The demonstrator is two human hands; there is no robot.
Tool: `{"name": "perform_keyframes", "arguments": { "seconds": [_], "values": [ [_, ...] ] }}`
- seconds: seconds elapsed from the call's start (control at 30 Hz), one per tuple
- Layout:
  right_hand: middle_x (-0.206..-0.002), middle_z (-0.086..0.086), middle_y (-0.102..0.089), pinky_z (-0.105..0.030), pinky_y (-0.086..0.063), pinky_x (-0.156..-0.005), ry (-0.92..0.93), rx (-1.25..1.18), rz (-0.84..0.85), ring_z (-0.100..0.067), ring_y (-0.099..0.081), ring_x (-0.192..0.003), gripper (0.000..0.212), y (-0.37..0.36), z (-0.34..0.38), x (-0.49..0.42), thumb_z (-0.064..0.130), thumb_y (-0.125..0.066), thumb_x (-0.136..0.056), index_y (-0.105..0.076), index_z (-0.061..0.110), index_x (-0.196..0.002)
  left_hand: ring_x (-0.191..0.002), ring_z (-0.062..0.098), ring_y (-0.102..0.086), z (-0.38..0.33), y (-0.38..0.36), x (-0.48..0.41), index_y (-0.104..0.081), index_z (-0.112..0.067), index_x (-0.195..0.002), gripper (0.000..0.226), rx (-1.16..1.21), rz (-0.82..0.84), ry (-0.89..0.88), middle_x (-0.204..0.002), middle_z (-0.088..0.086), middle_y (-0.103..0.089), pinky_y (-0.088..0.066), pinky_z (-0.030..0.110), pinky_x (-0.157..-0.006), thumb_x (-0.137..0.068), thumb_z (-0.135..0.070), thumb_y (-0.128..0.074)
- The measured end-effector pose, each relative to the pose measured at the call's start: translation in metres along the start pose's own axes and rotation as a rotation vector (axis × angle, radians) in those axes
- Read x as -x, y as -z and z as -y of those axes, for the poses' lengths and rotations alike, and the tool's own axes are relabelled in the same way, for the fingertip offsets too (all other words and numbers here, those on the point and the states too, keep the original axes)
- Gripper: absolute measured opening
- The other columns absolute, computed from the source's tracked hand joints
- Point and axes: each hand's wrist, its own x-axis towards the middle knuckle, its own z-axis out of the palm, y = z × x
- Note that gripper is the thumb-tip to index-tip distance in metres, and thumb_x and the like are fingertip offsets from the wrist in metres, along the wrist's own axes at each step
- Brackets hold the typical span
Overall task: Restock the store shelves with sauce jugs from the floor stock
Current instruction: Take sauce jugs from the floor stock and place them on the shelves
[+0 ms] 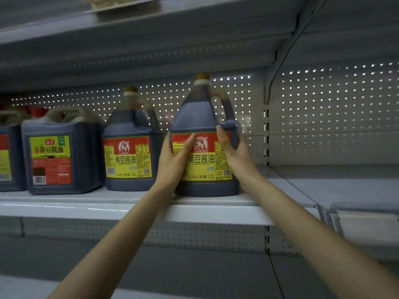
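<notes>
shelf (86,209): carries the sauce jug (203,117) at its front edge, near the right end. jug upright, long axis vertical, cap up, label toward me, handle rightward. my left hand (174,156) and right hand (235,154) clasp its sides. risk, i judge: released this near the edge, it could topple off.

Jug (204,126): upright, base on the shelf (86,209) near its front edge, red-and-yellow label facing you, handle to the right.
Your left hand (174,160): grips its left side, one finger across the label.
Your right hand (234,156): grips its right side below the handle.
Neighbours: second jug (129,143) just left, same label; square jug (62,154) beyond it.
Back: perforated panel (323,100).
</notes>
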Motion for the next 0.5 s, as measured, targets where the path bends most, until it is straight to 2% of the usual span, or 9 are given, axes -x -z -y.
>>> {"name": "perform_keyframes", "arguments": {
  "seconds": [0.07, 0.1, 0.17, 0.23, 0.3, 0.37, 0.5],
  "values": [
    [-0.130, 0.002, -0.056, -0.045, -0.049, -0.097, 0.006, 0.146, 0.021, -0.019, -0.058, -0.116, 0.095, 0.000, 0.000, 0.012, 0.079, -0.061, -0.062, -0.027, 0.033, -0.138, -0.130, 0.014, -0.046, -0.006, 0.002, 0.002, -0.022, -0.029, -0.149, 0.093, -0.133, -0.009, -0.099, -0.147, -0.001, -0.040, -0.045, 0.039, -0.104, -0.073, -0.066, -0.063],
    [-0.140, 0.001, -0.045, -0.045, -0.045, -0.101, 0.019, 0.227, 0.041, -0.020, -0.050, -0.124, 0.109, 0.000, -0.001, 0.019, 0.074, -0.068, -0.060, -0.011, 0.035, -0.145, -0.138, 0.016, -0.034, -0.013, 0.002, 0.002, -0.015, -0.029, -0.151, 0.097, -0.191, -0.013, -0.148, -0.154, -0.002, -0.028, -0.036, 0.045, -0.111, -0.074, -0.067, -0.062],
    [-0.153, -0.003, -0.018, -0.043, -0.034, -0.110, 0.047, 0.360, 0.083, -0.021, -0.031, -0.137, 0.131, -0.004, -0.003, 0.032, 0.055, -0.080, -0.061, 0.015, 0.031, -0.148, -0.143, 0.017, -0.022, -0.028, 0.001, -0.002, -0.012, -0.025, -0.152, 0.097, -0.277, -0.019, -0.222, -0.157, -0.003, -0.017, -0.027, 0.046, -0.116, -0.077, -0.063, -0.062],
    [-0.156, -0.007, 0.005, -0.041, -0.026, -0.113, 0.036, 0.500, 0.080, -0.024, -0.014, -0.143, 0.141, -0.008, -0.003, 0.038, 0.046, -0.083, -0.062, 0.030, 0.022, -0.144, -0.142, 0.020, -0.022, -0.041, -0.005, -0.011, -0.015, -0.020, -0.151, 0.096, -0.378, -0.014, -0.269, -0.156, 0.001, -0.019, -0.026, 0.044, -0.116, -0.079, -0.061, -0.062],
    [-0.155, -0.010, 0.013, -0.041, -0.025, -0.112, 0.017, 0.573, 0.068, -0.027, -0.009, -0.144, 0.144, -0.012, -0.004, 0.036, 0.047, -0.083, -0.063, 0.035, 0.018, -0.142, -0.141, 0.024, -0.024, -0.049, -0.013, -0.020, -0.015, -0.015, -0.151, 0.101, -0.533, -0.015, -0.318, -0.154, 0.006, -0.022, -0.026, 0.047, -0.115, -0.077, -0.066, -0.061],
    [-0.155, -0.009, 0.014, -0.039, -0.026, -0.112, 0.017, 0.599, 0.071, -0.027, -0.011, -0.144, 0.145, -0.012, -0.005, 0.031, 0.048, -0.083, -0.063, 0.036, 0.016, -0.141, -0.141, 0.025, -0.021, -0.048, -0.021, -0.026, -0.011, -0.012, -0.151, 0.104, -0.645, -0.065, -0.332, -0.155, 0.008, -0.020, -0.021, 0.043, -0.115, -0.077, -0.066, -0.059],
    [-0.154, -0.010, 0.014, -0.034, -0.024, -0.113, 0.023, 0.613, 0.088, -0.026, -0.013, -0.143, 0.146, -0.015, -0.012, 0.022, 0.048, -0.083, -0.063, 0.036, 0.012, -0.140, -0.138, 0.026, -0.023, -0.037, -0.025, -0.032, -0.016, -0.011, -0.150, 0.101, -0.675, -0.136, -0.356, -0.151, 0.009, -0.025, -0.020, 0.041, -0.111, -0.077, -0.066, -0.059]
  ]
}}
